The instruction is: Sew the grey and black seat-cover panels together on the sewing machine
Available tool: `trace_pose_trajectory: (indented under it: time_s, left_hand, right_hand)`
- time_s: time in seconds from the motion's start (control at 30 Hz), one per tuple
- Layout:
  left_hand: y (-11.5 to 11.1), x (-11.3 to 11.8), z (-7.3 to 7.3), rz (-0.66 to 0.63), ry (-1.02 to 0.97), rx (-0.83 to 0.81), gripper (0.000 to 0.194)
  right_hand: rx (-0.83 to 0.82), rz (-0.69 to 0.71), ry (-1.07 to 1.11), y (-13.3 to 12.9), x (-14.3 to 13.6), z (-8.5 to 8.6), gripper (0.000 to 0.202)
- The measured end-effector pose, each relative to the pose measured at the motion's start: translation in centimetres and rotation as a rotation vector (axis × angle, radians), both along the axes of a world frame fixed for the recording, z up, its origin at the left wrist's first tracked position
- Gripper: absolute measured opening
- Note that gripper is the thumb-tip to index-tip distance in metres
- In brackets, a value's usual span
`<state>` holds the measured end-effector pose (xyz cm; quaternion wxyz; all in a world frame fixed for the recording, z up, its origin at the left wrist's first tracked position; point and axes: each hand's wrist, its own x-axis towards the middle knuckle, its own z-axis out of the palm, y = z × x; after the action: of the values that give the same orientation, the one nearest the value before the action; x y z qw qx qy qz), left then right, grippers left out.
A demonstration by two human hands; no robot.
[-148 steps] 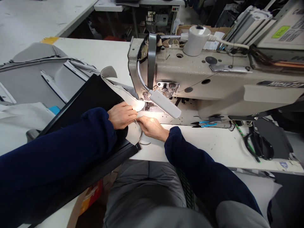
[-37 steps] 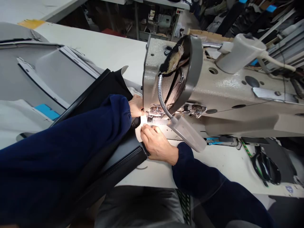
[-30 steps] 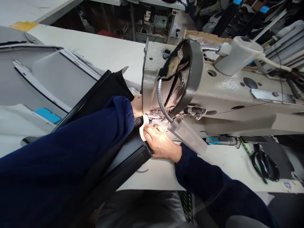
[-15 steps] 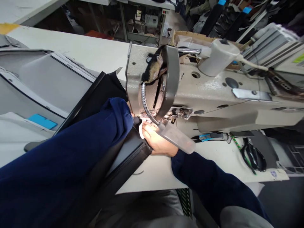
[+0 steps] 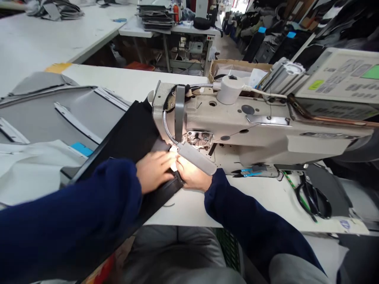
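Note:
A long black sheet of material [image 5: 127,134] with a folded edge lies slanted under the head of the sewing machine [image 5: 201,112]. My left hand [image 5: 154,170] rests flat on the sheet, fingers stretched toward the lit needle area. Close beside it, my right hand [image 5: 192,174] is closed around the sheet's right edge, with its fingertips partly out of sight. A small lamp [image 5: 197,157] on a bendable metal neck hangs just above my right hand. The needle itself is hidden behind the lamp and my fingers.
Grey panels [image 5: 38,106] with white strips lie on the table at left. On the right are blue-handled snips [image 5: 248,172] and large black scissors [image 5: 314,197]. A control box [image 5: 340,75] stands behind the machine, and a cardboard box [image 5: 216,67] sits beyond it.
My left hand, mostly hidden behind its sleeve before, now shows on the sheet, farther toward me. My right hand keeps its place at the edge. The camera view has tilted upward.

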<state>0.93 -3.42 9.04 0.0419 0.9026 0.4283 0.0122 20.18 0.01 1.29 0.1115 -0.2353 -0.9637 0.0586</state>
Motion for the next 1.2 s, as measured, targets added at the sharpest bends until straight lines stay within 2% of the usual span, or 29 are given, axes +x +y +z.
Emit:
trace_pose_trajectory:
  time_s: [0.07, 0.17, 0.23, 0.3, 0.4, 0.5, 0.6, 0.7, 0.8, 0.87, 1.0, 1.1, 1.2]
  left_hand:
    - [-3.8, 0.4, -1.6, 0.023, -0.047, -0.061, 0.058]
    - [-8.1, 0.2, -4.9, 0.119, -0.072, -0.028, 0.074]
    - [-9.3, -0.2, -6.7, 0.213, -0.064, 0.016, 0.076]
    - [-9.4, -0.4, -7.4, 0.285, -0.038, 0.074, 0.076]
    - [-8.9, -0.3, -6.5, 0.357, 0.101, 0.139, 0.066]
    - [-8.4, 0.0, -4.2, 0.419, 0.236, 0.099, 0.061]
    - [-8.4, 0.0, -1.8, 0.385, 0.223, 0.027, 0.064]
    - [-7.8, 0.2, -0.6, 0.288, 0.137, -0.07, 0.046]
    - [-5.2, 0.6, -0.8, 0.191, 0.067, -0.053, 0.029]
    - [-2.6, 0.8, -1.2, 0.144, 0.068, 0.005, 0.03]
    - [1.8, 0.1, -2.2, 0.052, 0.218, 0.056, 0.039]
    - [3.0, -0.8, -2.7, -0.025, 0.264, 0.137, 0.034]
    - [3.0, -1.3, -3.2, -0.059, 0.223, 0.212, 0.029]
  right_hand:
    - [0.002, 0.008, 0.036, -0.1, 0.1, -0.4, 0.044]
    - [0.003, 0.009, 0.053, -0.1, 0.1, -0.7, 0.043]
    - [-0.004, 0.009, 0.079, -0.1, 0.1, -0.8, 0.042]
    - [-0.014, 0.008, 0.119, -0.1, 0.1, -0.8, 0.038]
    - [-0.032, -0.003, 0.166, 0.0, 0.1, -0.5, 0.033]
    - [-0.039, 0.003, 0.165, 0.4, 0.3, 0.0, 0.034]
    - [-0.028, 0.043, 0.125, 0.8, 0.5, 0.3, 0.035]
    - [0.013, 0.06, 0.071, 1.0, 0.3, 0.2, 0.031]
    - [0.07, -0.005, 0.036, 0.8, -0.3, -0.4, 0.023]
    - [0.102, -0.048, 0.025, 0.5, -0.6, -0.7, 0.022]
    - [0.153, -0.066, 0.024, 0.0, -0.7, -1.0, 0.026]
    - [0.163, -0.088, 0.034, -0.1, -0.6, -1.1, 0.027]
    - [0.144, -0.13, 0.036, -0.2, -0.8, -1.3, 0.028]
